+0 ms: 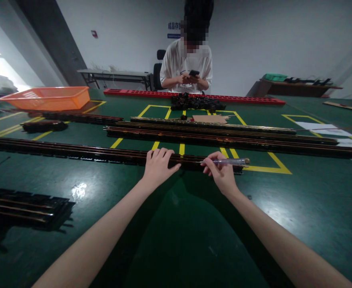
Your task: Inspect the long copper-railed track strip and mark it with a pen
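Note:
My left hand [158, 165] rests on a long dark rail [74, 151] that runs across the green table, its fingers curled over the rail's top edge. Just to its right, my right hand [220, 172] is closed around a clear-handled screwdriver [230, 161], held level along the same rail near its right end. The screwdriver's tip points left, close to the fingers of my left hand.
More long dark rails [223, 138] lie beyond, across yellow floor-style markings. An orange basket [48, 98] stands far left, a stack of rails [22, 206] near left, a red strip [193, 96] at the back. A person [187, 66] sits opposite holding a phone.

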`<state>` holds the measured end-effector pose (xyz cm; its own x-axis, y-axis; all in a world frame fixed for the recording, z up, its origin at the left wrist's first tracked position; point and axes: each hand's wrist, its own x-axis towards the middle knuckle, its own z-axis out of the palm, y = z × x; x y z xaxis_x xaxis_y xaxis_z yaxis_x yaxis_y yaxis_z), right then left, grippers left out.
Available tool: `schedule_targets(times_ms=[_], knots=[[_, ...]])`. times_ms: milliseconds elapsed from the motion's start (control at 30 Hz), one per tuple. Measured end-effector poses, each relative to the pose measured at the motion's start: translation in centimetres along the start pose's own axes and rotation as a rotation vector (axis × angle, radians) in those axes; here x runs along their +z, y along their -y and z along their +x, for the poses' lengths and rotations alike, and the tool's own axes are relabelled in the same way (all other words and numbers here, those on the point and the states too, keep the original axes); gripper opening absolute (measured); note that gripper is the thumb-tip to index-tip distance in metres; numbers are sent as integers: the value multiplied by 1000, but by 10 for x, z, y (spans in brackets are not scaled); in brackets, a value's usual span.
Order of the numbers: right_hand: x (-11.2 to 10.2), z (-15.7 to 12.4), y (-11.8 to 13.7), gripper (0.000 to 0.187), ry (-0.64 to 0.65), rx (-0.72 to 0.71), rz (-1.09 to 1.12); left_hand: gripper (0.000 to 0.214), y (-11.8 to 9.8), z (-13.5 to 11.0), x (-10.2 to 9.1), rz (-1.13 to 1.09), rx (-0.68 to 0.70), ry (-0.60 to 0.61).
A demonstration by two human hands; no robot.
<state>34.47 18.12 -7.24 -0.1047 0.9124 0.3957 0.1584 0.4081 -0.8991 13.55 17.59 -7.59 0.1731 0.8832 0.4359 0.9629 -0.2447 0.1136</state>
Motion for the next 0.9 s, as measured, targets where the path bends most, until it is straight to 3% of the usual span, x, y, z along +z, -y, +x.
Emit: schedule_targets(times_ms=[900], knots=[[1,0,3,14,-4,6,-25,35,-4,-4,0,37,19,-64]])
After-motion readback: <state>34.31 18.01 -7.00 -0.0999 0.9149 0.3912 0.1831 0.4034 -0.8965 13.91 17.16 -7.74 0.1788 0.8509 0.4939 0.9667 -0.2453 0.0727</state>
